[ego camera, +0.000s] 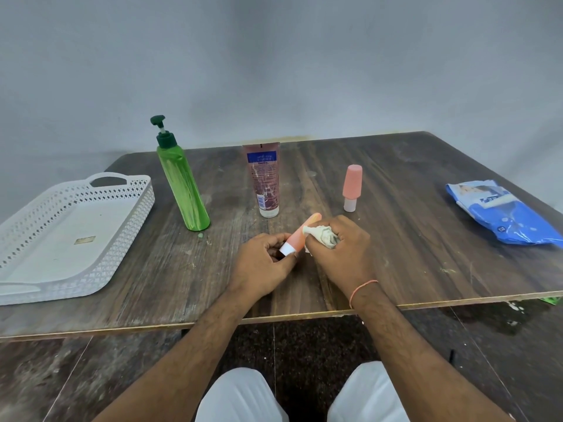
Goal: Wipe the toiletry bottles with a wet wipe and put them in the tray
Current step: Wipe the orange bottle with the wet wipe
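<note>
My left hand (264,263) pinches the white cap end of a small peach-coloured tube (300,236), held tilted above the table. My right hand (341,248) grips a crumpled wet wipe (321,234) pressed against the tube's upper side. A tall green pump bottle (182,184) stands to the left. A reddish tube (264,179) stands on its cap behind my hands. To the right of it a small peach bottle (352,185) with a white base stands upright. The white perforated tray (134,214) lies at the far left with nothing in it.
A blue pack of wet wipes (499,213) lies at the table's right side. The wooden table (411,263) ends at a front edge just below my wrists. A grey wall rises right behind the table. My knees show below the edge.
</note>
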